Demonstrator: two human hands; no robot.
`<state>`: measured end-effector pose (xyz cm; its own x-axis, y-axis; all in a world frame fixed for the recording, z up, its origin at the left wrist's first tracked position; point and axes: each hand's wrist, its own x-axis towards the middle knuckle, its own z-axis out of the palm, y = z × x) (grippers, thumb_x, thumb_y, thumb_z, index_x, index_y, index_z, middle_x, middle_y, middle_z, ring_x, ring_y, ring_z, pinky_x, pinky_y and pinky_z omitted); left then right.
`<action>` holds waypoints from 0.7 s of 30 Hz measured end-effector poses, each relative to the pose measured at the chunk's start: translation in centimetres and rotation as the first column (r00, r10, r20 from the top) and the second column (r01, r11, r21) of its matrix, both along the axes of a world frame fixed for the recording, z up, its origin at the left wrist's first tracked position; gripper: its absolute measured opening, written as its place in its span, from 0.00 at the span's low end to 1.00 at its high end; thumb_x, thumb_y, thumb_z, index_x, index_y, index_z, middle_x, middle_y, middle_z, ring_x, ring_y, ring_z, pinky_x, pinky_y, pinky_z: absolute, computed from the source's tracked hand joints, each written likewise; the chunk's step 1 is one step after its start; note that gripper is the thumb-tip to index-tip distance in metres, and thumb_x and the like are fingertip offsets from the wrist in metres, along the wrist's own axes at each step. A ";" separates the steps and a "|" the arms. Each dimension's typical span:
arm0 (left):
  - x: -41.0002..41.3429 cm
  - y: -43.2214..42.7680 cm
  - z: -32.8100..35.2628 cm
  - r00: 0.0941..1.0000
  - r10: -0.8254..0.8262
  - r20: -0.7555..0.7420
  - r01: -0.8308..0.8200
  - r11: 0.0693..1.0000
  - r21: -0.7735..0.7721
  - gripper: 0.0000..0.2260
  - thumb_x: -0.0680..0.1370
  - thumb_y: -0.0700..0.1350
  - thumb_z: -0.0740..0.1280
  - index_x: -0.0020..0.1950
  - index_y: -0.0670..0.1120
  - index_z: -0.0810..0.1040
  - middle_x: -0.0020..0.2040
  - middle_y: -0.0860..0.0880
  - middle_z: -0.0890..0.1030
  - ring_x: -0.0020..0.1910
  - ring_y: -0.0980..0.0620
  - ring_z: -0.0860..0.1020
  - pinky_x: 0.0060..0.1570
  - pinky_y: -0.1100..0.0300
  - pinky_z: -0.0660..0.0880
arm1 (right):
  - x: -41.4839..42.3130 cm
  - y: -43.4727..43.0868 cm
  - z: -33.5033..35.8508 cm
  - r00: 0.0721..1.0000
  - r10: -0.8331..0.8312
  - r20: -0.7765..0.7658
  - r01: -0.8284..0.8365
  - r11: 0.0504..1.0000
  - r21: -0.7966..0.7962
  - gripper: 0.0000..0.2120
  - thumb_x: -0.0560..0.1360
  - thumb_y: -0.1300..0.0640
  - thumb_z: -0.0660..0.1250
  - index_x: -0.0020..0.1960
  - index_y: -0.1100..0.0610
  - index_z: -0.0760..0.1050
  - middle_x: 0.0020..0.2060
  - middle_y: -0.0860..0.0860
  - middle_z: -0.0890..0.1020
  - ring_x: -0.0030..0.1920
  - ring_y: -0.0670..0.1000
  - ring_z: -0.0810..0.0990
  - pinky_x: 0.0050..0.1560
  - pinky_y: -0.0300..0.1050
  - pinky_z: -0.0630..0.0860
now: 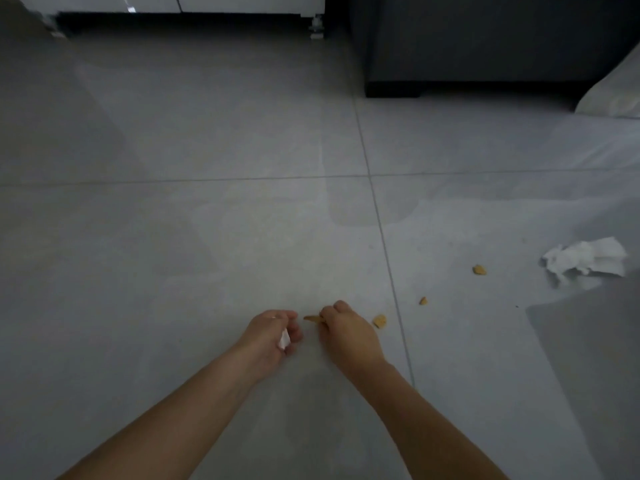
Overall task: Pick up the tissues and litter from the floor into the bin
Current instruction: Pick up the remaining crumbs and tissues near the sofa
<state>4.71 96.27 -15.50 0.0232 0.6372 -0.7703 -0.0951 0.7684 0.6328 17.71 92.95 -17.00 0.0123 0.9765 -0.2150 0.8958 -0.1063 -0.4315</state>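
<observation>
The right hand (343, 327) pinches a brown crumb (312, 318) on the floor (207, 237). It should lift gently. The left hand (273, 336), just beside that crumb, is closed on a tissue bit (284, 339). More crumbs (380, 321) lie near it; the big tissue (585, 259) is farther.

Dim light falls on a grey tiled floor (207, 133), with a white cabinet (187, 3) and dark sofa (485, 39) behind.

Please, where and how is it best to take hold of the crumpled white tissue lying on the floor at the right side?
Probably pinch the raised, bunched middle of the crumpled white tissue, coming from above; its flat corners lie against the grey tiled floor and look harder to catch.
</observation>
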 end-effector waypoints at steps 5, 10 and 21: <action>2.1 -0.1 0.5 0.955 0.003 0.297 0.034 0.992 -0.118 0.19 0.80 0.54 0.56 0.38 0.42 0.75 0.31 0.45 0.78 0.29 0.51 0.77 0.26 0.65 0.73 | -1.1 -1.6 2.6 0.998 0.053 0.015 -0.055 0.984 0.171 0.13 0.77 0.51 0.57 0.54 0.57 0.74 0.49 0.57 0.77 0.49 0.58 0.77 0.40 0.51 0.73; 2.9 0.6 1.0 0.938 -0.009 0.347 0.060 0.989 -0.135 0.15 0.79 0.51 0.59 0.41 0.42 0.76 0.29 0.46 0.79 0.24 0.53 0.78 0.22 0.66 0.73 | 3.1 -2.4 3.8 0.988 0.079 -0.135 -0.058 0.986 0.157 0.14 0.73 0.46 0.62 0.54 0.51 0.76 0.49 0.49 0.77 0.46 0.51 0.79 0.43 0.47 0.77; 6.1 0.1 0.8 0.962 -0.166 0.218 0.195 0.973 -0.122 0.09 0.78 0.42 0.59 0.42 0.41 0.75 0.30 0.44 0.71 0.20 0.53 0.74 0.23 0.65 0.74 | 8.2 -3.1 -0.5 0.983 -0.181 -0.029 0.180 0.983 -0.038 0.08 0.76 0.56 0.60 0.52 0.56 0.73 0.50 0.57 0.74 0.49 0.60 0.77 0.44 0.49 0.73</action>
